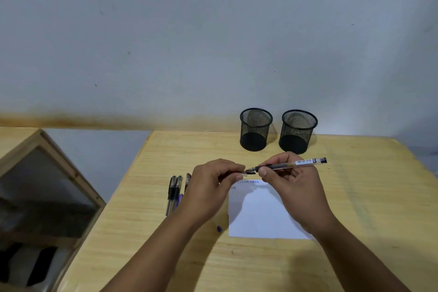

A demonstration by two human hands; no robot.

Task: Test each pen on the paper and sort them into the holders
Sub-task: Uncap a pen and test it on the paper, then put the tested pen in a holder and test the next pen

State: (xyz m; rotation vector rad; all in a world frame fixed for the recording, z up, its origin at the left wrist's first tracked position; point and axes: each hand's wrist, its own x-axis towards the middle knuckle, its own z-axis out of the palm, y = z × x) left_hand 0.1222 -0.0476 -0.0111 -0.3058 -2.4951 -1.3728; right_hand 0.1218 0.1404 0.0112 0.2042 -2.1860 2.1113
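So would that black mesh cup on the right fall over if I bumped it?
Probably slides before tipping: the right mesh holder stands upright on a wide, solid-looking base. It looks empty and see-through, so likely light and easy to shove. Being round, it would probably roll if knocked onto the wooden table.

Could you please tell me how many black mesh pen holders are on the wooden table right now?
2. The left black wire-mesh cylindrical pen holder and the right one stand side by side, apart, at the light wooden table's far edge. Both look empty.
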